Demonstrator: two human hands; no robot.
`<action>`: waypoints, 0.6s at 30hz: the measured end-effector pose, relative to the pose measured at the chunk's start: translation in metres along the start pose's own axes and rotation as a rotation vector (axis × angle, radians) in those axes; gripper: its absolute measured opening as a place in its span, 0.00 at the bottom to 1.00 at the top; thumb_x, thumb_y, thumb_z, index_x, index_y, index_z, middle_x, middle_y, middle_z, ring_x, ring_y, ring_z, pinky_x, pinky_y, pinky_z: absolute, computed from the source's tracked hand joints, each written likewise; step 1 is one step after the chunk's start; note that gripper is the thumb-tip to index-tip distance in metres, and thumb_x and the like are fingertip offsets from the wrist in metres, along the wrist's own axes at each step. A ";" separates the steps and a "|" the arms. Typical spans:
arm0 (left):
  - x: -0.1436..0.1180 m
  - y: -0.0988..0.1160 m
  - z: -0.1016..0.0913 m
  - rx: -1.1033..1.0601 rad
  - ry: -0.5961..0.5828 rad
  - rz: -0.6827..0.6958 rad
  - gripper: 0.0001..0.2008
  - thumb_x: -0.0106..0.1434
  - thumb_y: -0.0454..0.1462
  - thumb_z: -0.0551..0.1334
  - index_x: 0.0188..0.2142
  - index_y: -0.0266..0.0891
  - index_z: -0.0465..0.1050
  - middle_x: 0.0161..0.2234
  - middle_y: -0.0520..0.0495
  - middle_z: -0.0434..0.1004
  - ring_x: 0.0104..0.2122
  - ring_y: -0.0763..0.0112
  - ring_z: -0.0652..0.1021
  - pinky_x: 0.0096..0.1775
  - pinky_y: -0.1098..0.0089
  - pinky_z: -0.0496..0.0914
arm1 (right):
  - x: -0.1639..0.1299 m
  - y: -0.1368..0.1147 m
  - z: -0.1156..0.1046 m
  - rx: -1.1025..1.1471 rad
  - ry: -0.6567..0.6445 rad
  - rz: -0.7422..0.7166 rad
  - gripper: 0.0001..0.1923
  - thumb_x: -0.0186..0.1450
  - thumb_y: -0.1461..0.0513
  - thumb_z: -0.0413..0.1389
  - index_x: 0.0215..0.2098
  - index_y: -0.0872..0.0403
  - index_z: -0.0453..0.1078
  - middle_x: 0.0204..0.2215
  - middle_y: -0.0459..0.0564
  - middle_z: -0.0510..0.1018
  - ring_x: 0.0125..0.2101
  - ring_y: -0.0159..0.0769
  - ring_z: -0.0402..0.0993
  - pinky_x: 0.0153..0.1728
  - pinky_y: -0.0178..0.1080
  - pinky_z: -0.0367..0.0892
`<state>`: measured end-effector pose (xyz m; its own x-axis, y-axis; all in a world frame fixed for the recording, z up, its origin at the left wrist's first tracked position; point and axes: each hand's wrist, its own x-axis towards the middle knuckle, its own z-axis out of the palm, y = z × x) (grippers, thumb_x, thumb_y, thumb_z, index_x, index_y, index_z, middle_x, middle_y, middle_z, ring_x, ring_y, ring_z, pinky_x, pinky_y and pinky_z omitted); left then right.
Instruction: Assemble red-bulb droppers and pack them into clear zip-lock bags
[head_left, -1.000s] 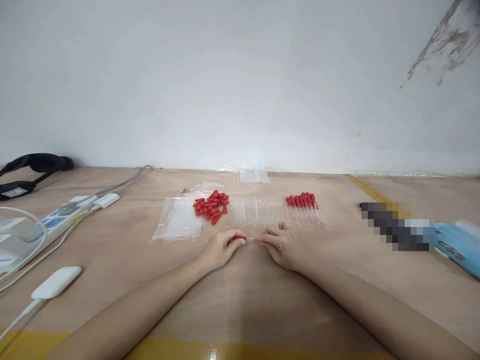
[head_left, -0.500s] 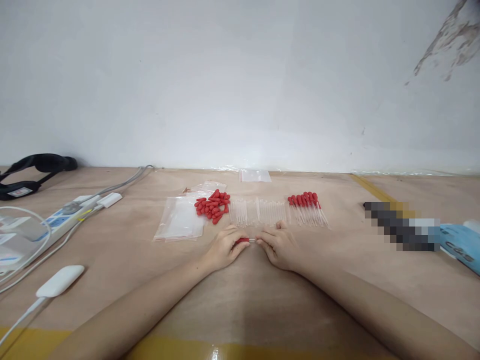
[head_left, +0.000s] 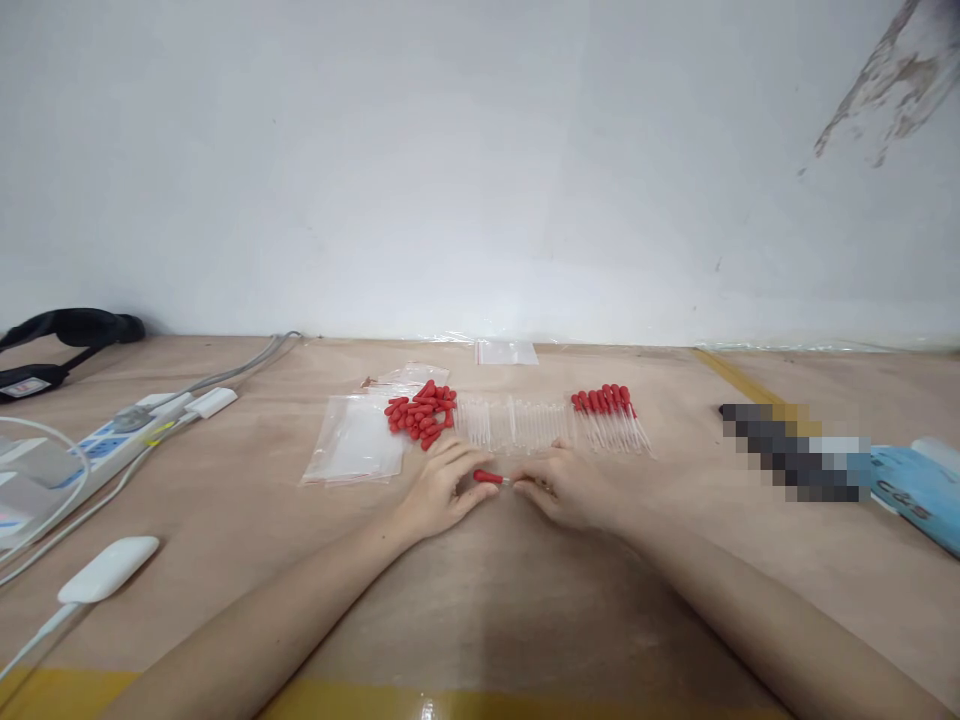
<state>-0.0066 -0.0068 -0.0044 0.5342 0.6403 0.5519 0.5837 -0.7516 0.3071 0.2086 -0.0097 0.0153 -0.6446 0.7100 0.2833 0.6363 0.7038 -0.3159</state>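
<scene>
In the middle of the table, my right hand (head_left: 568, 487) pinches the clear tube of a dropper (head_left: 489, 477), its red rubber bulb pointing left. My left hand (head_left: 444, 490) lies around the bulb end with thumb and fingers apart; a gap shows above the bulb, and the thumb is close beneath it. Behind my left hand is a heap of loose red rubber bulbs (head_left: 421, 410). Clear tubes (head_left: 541, 425) lie in rows behind my hands. To their right, several droppers with red bulbs (head_left: 604, 399) are lined up side by side.
Clear zip bags (head_left: 352, 440) lie left of the bulbs, and another bag (head_left: 507, 353) is by the wall. A power strip (head_left: 112, 440) with cables, a white charger (head_left: 109, 570) and a black strap-like object (head_left: 75, 328) occupy the left. A blue packet (head_left: 915, 490) is at the right.
My left fingers have loosened and come apart from the red bulb, which now shows more fully. My right hand still pinches the tube end. The whole view has shifted slightly.
</scene>
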 end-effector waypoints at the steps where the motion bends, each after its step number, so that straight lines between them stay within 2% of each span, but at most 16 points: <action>1: 0.000 -0.005 -0.004 0.060 0.038 -0.022 0.16 0.57 0.43 0.60 0.43 0.39 0.68 0.41 0.44 0.72 0.42 0.63 0.69 0.45 0.62 0.62 | 0.000 0.004 -0.007 0.024 0.003 0.059 0.12 0.62 0.61 0.47 0.33 0.50 0.72 0.27 0.46 0.78 0.27 0.32 0.71 0.33 0.35 0.56; 3: 0.001 -0.018 -0.010 0.184 0.130 -0.079 0.16 0.57 0.43 0.60 0.43 0.40 0.68 0.43 0.43 0.70 0.45 0.60 0.67 0.46 0.60 0.60 | 0.002 0.019 -0.023 0.056 0.054 0.249 0.13 0.62 0.59 0.46 0.32 0.52 0.73 0.25 0.47 0.77 0.25 0.32 0.70 0.28 0.33 0.57; 5: 0.000 -0.032 -0.014 0.296 0.213 -0.138 0.13 0.58 0.42 0.59 0.41 0.40 0.70 0.42 0.43 0.70 0.45 0.59 0.67 0.47 0.59 0.59 | 0.004 0.042 -0.037 -0.024 0.179 0.484 0.15 0.60 0.55 0.47 0.27 0.54 0.72 0.23 0.48 0.76 0.25 0.33 0.70 0.25 0.33 0.56; 7: -0.001 -0.043 -0.016 0.388 0.247 -0.185 0.10 0.58 0.41 0.59 0.38 0.41 0.71 0.42 0.44 0.69 0.45 0.58 0.66 0.46 0.58 0.58 | 0.006 0.068 -0.048 -0.144 0.281 0.739 0.16 0.58 0.53 0.48 0.24 0.54 0.72 0.23 0.50 0.76 0.26 0.36 0.70 0.24 0.33 0.56; 9: -0.002 -0.048 -0.017 0.457 0.241 -0.211 0.10 0.57 0.42 0.59 0.36 0.41 0.71 0.42 0.44 0.69 0.45 0.57 0.66 0.46 0.57 0.57 | 0.007 0.092 -0.052 -0.238 0.299 0.876 0.16 0.57 0.53 0.49 0.24 0.54 0.71 0.24 0.52 0.76 0.28 0.38 0.71 0.24 0.34 0.55; 13: -0.002 -0.045 -0.018 0.552 0.194 -0.241 0.09 0.56 0.42 0.60 0.36 0.41 0.70 0.40 0.43 0.69 0.43 0.56 0.66 0.44 0.56 0.56 | 0.003 0.117 -0.046 -0.337 0.222 0.976 0.15 0.56 0.54 0.48 0.23 0.55 0.71 0.26 0.54 0.76 0.30 0.42 0.72 0.26 0.36 0.56; 18: -0.002 -0.045 -0.016 0.591 0.173 -0.258 0.09 0.58 0.40 0.58 0.36 0.40 0.69 0.38 0.42 0.69 0.42 0.56 0.67 0.40 0.59 0.58 | 0.001 0.116 -0.038 -0.347 0.173 0.985 0.16 0.56 0.53 0.48 0.25 0.54 0.72 0.26 0.54 0.75 0.31 0.43 0.71 0.30 0.39 0.57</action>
<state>-0.0436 0.0237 -0.0070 0.2557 0.7161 0.6495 0.9428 -0.3333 -0.0037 0.2984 0.0734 0.0135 0.2742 0.9453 0.1769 0.9491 -0.2364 -0.2080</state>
